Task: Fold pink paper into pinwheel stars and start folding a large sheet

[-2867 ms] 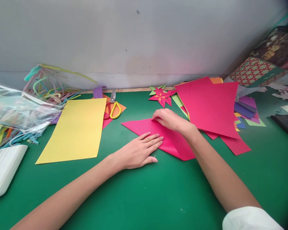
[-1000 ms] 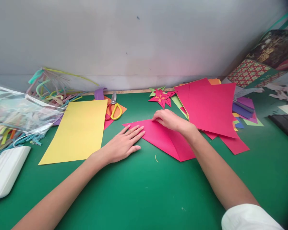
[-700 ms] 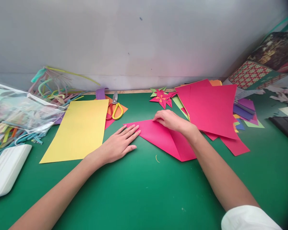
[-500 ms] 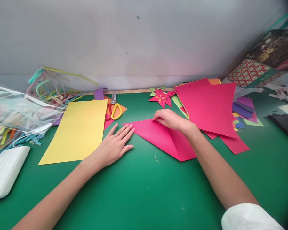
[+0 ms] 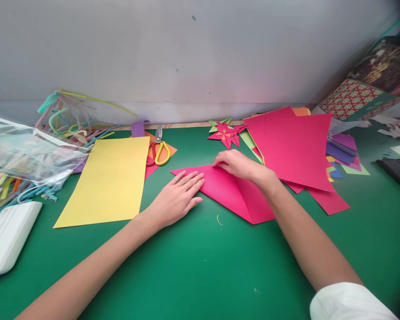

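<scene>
A folded sheet of bright pink-red paper (image 5: 231,193) lies on the green table, with a crease running down to its front corner. My left hand (image 5: 176,198) rests flat on the paper's left end, fingers stretched out. At the far edge my right hand (image 5: 236,164) pinches the paper between thumb and fingers; its forearm hides the paper's right side. To the left lies a yellow sheet (image 5: 103,180). Scissors (image 5: 160,149) with one red and one yellow handle lie beside it on paper scraps. Red and green paper stars (image 5: 225,133) lie just beyond my right hand.
A stack of pink-red sheets (image 5: 295,151) lies at the back right, with coloured scraps (image 5: 348,149) past it. On the left are a clear plastic bag (image 5: 36,151), pipe cleaners (image 5: 76,131) and a white box-like object (image 5: 11,238). A wall (image 5: 153,58) rises behind the table.
My left hand has slid right along the folded paper, reaching further onto it. My right hand keeps its pinch on the far edge. The view has shifted slightly.
</scene>
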`<state>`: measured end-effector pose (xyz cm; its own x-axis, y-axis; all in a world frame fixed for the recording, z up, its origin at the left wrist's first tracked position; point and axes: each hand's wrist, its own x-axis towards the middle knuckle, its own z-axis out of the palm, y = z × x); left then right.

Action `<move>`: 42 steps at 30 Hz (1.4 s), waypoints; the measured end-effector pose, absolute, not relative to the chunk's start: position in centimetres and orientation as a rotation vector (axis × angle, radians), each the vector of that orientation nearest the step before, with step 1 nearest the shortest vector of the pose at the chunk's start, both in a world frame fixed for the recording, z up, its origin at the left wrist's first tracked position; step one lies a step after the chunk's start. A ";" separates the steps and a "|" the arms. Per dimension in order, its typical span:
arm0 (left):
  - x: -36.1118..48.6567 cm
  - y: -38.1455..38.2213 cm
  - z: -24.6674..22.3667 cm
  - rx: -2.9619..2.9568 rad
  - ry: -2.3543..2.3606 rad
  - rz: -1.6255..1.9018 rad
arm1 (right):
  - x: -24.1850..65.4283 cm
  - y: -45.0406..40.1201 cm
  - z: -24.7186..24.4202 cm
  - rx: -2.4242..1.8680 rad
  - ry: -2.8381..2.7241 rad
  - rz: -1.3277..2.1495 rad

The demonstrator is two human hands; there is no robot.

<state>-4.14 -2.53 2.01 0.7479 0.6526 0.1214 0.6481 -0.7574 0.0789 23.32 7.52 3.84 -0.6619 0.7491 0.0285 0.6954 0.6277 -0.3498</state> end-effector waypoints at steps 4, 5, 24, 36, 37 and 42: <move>-1.4 -1.4 1.8 2.917 0.963 0.235 | 23.3 7.8 3.7 -1.201 -2.695 0.455; -0.8 -1.1 1.7 2.916 0.955 0.245 | 23.3 7.9 3.7 -1.202 -2.700 0.452; 1.0 -1.6 0.4 2.800 0.842 0.134 | 23.7 8.1 3.4 -1.169 -2.673 0.526; 1.6 -5.6 1.5 2.789 0.599 0.115 | 23.7 7.8 3.6 -1.206 -2.661 0.540; 1.7 -5.8 1.6 2.786 0.574 0.115 | 23.8 7.8 3.6 -1.205 -2.660 0.540; 2.5 -6.7 2.2 2.782 0.546 0.101 | 23.8 7.7 3.7 -1.209 -2.656 0.523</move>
<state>2.46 -6.71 2.20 0.9251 0.3796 0.0106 0.3582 -0.8814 0.3079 23.76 7.70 3.69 -0.6544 0.7560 0.0155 0.6938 0.6084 -0.3854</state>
